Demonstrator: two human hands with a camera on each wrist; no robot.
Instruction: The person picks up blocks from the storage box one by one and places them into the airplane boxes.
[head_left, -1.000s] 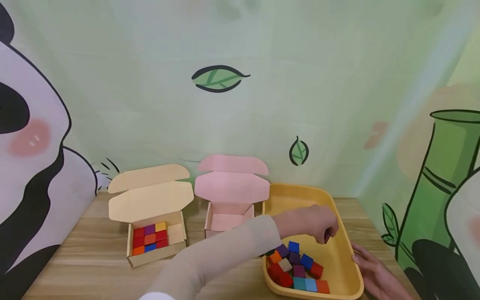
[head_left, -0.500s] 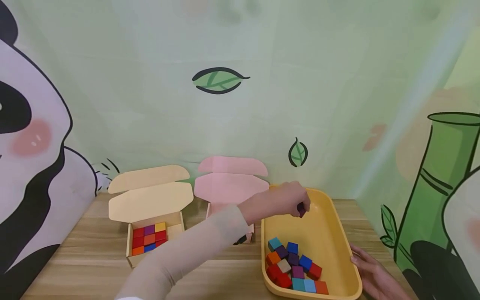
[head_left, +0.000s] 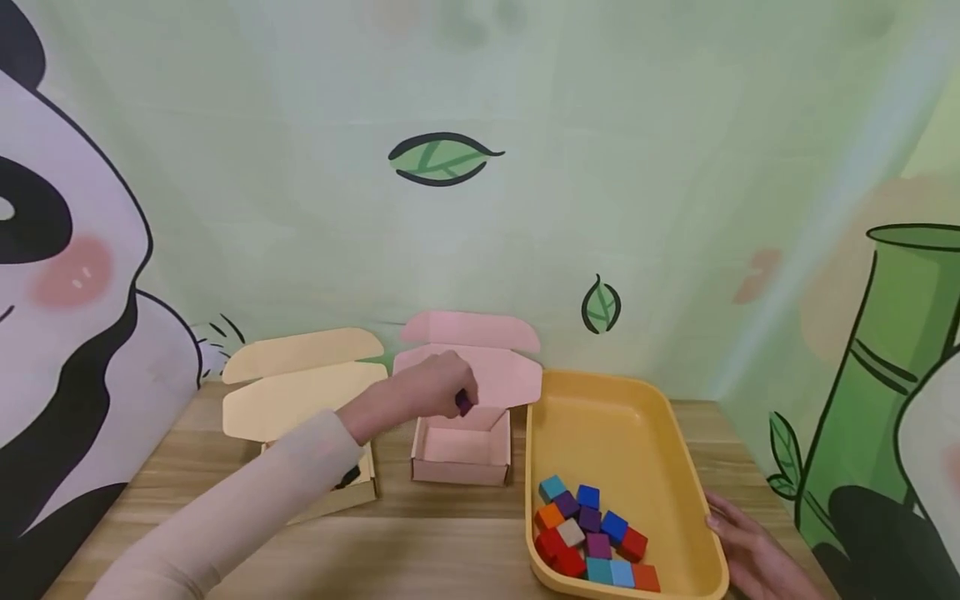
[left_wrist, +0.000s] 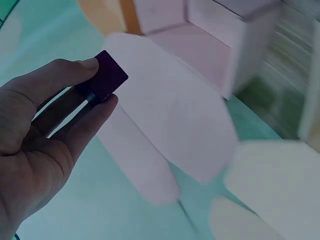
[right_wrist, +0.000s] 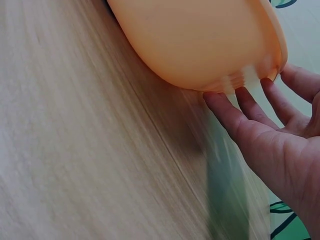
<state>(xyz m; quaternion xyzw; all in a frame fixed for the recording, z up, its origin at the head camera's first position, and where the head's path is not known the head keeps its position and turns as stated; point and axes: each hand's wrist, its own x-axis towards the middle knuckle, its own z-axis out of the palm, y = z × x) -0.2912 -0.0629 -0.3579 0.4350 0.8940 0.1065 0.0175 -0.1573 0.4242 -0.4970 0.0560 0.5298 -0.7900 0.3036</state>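
My left hand [head_left: 438, 385] pinches a dark purple cube [left_wrist: 107, 76] between thumb and fingertips. It hovers above the back of the pink box [head_left: 461, 473], in front of its raised lid. Only a corner of the cube shows in the head view. My right hand [head_left: 750, 542] is at the right side of the yellow tray [head_left: 622, 433], its extended fingers [right_wrist: 227, 110] touching the tray's outer side. Several coloured cubes [head_left: 597, 546] lie gathered in the near part of the tray. No cubes show in the visible part of the pink box.
A cream box [head_left: 333, 504] with its lid [head_left: 292, 404] raised stands left of the pink one, its inside mostly hidden by my left sleeve [head_left: 247, 500]. All stand on a wooden table [head_left: 420, 542]. A printed cloth [head_left: 450, 242] hangs behind.
My left hand has moved left from over the tray to above the pink box, carrying the purple cube. My right hand has stayed beside the tray.
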